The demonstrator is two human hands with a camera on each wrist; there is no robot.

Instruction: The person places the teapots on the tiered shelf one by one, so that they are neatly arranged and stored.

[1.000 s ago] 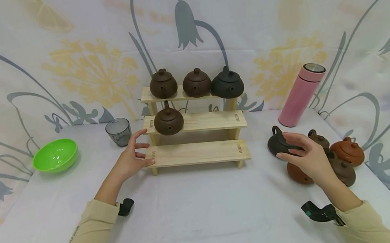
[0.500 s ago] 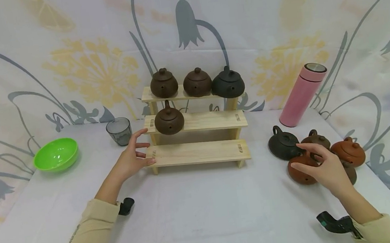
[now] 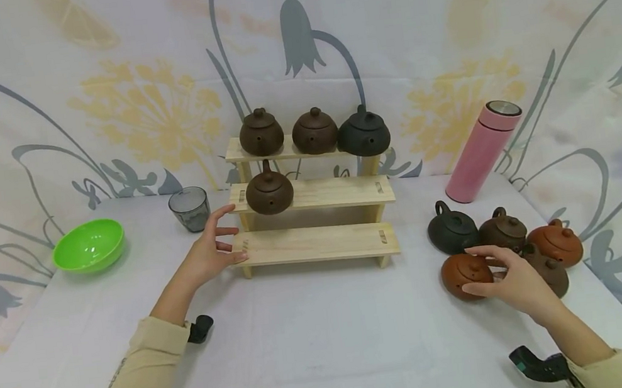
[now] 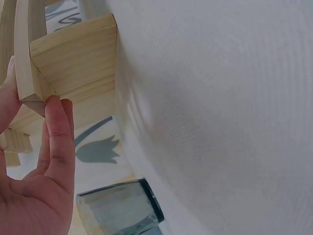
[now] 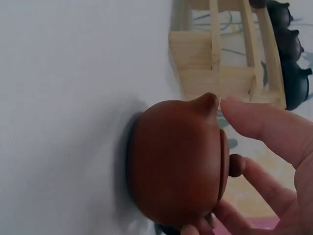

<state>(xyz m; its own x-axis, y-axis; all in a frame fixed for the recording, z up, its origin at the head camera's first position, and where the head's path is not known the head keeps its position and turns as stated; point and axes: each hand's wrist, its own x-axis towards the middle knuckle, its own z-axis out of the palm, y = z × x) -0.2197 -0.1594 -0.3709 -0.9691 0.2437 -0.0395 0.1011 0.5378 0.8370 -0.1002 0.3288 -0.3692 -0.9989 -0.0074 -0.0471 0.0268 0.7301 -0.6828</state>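
My right hand (image 3: 516,283) holds a reddish-brown clay teapot (image 3: 462,274) at the table's right side. In the right wrist view, the thumb is at the teapot's spout (image 5: 205,104), one finger meets the lid knob (image 5: 236,165), and other fingers are by the handle, mostly hidden. My left hand (image 3: 206,255) grips the left end of a three-tier wooden stand (image 3: 316,244); in the left wrist view, thumb and fingers lie on opposite sides of a board (image 4: 29,58). Three teapots stand on the top tier, and a brown teapot (image 3: 269,189) sits on the middle one.
Beside my right hand cluster a black teapot (image 3: 451,230), a brown teapot (image 3: 503,232), an orange-brown teapot (image 3: 557,245) and another brown teapot (image 3: 549,273). A pink flask (image 3: 480,157) stands behind them. At left are a green bowl (image 3: 89,247) and a grey glass (image 3: 190,210).
My right hand has left the black teapot, moved toward me and taken hold of the reddish-brown teapot, which has shifted a little left. The left hand stays on the stand.
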